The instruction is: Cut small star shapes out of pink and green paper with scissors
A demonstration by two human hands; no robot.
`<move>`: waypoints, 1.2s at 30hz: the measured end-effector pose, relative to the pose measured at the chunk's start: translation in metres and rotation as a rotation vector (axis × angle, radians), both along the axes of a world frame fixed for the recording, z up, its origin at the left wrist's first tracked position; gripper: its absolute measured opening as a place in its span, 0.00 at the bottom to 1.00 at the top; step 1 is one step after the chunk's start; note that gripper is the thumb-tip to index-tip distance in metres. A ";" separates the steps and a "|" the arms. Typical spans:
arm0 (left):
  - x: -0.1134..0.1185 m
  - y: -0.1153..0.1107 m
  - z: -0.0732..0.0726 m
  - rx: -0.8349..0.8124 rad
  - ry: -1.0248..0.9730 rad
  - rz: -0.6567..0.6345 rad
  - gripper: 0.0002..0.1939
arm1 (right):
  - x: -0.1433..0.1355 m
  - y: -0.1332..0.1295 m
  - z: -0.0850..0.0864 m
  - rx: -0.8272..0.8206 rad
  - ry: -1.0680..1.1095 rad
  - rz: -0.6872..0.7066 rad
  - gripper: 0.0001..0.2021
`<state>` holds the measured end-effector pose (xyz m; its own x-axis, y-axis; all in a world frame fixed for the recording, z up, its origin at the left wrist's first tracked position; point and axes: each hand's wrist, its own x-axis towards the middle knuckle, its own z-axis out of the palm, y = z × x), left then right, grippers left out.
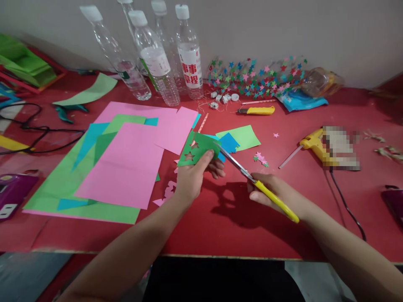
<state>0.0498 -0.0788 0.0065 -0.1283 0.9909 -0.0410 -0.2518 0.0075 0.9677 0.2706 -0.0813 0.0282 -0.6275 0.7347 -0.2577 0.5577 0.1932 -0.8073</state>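
Observation:
My left hand (197, 174) pinches a small piece of green paper (203, 144), the thumb on top. Star-shaped holes show in its left part. In my right hand (272, 188) is a pair of scissors (273, 199) with yellow handles. Their metal blades reach the paper's upper right edge; whether they are cutting into it I cannot tell. Behind the green paper lie a blue piece (229, 141) and a light green piece (247, 137). Pink paper scraps (166, 193) lie left of my left wrist, and a few small cut stars (260, 158) sit beyond my right hand.
Sheets of pink paper (126, 167) and green paper cover the left side. Several plastic bottles (190, 58) stand along the wall beside many loose-looking coloured stars (252, 77). A yellow utility knife (260, 110) lies behind; a glue gun (315, 144) with its cord is on the right.

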 end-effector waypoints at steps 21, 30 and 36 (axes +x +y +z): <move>0.006 -0.006 -0.008 0.045 -0.042 0.007 0.10 | -0.010 -0.009 -0.004 -0.145 0.091 -0.040 0.25; 0.005 -0.006 -0.009 0.038 -0.048 0.014 0.11 | -0.012 -0.009 -0.006 -0.180 0.080 -0.077 0.25; 0.004 -0.006 -0.010 0.037 -0.058 0.016 0.10 | -0.013 -0.009 -0.007 -0.177 0.074 -0.087 0.25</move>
